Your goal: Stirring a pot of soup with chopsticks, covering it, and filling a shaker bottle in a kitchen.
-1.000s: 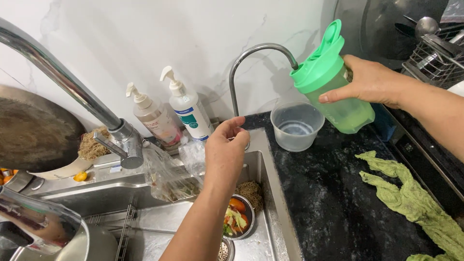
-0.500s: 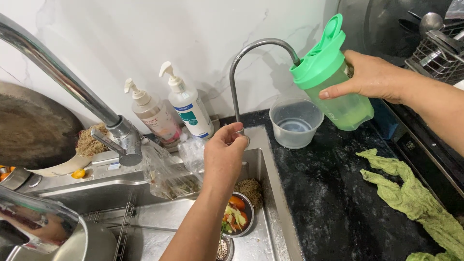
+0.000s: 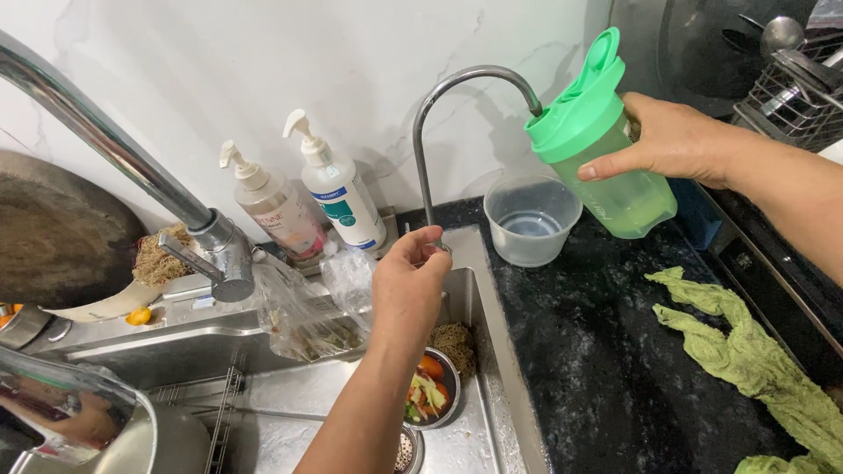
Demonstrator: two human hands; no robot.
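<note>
Holding position: right hand (image 3: 672,140) grips the green shaker bottle (image 3: 606,140) from its right side, fingers wrapped across the body, thumb behind; the bottle is raised above the black counter (image 3: 615,377).
Bottle location: just right of the slim gooseneck tap (image 3: 448,96), whose spout end meets the bottle's lid edge; directly above and right of the clear plastic cup (image 3: 531,219).
Bottle axis: long axis near upright, tilted with the top leaning left toward the spout; base points down and right.
Bottle appearance: translucent pale green body, opaque brighter green screw lid with its flip cap standing open.
Left hand: left hand (image 3: 408,285) reaches over the sink (image 3: 492,351), fingertips curled and pinched at the base of the gooseneck tap; whether a lever is held cannot be told.
Surroundings: two pump dispenser bottles (image 3: 303,206) stand against the wall; a large chrome mixer tap (image 3: 132,175) sits left; a strainer bowl of vegetable scraps (image 3: 430,395) lies in the sink; a green cloth (image 3: 755,360) lies on the counter at right.
</note>
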